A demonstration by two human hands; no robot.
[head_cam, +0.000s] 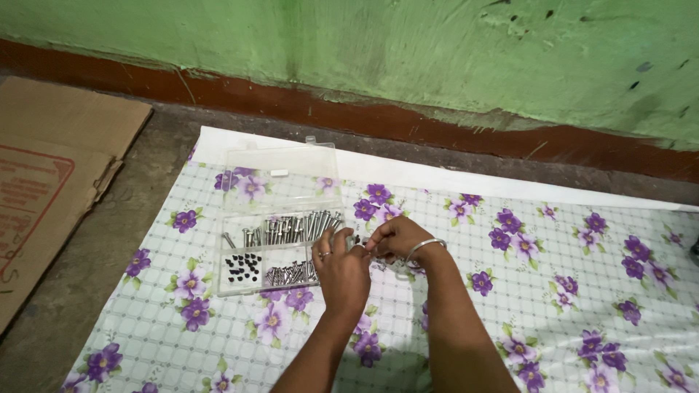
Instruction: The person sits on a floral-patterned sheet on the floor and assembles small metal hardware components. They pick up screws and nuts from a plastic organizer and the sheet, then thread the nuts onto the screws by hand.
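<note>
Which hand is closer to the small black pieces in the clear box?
Left. The left hand is at the box's right edge, just right of the black pieces. The right hand is farther right, over the floral mat, outside the box.

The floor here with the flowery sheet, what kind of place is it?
Probably a plain room in a home or small workshop, with work done on the floor. A flowered sheet covers bare concrete beside a worn green wall, and both hands are at a clear box of bolts.
</note>
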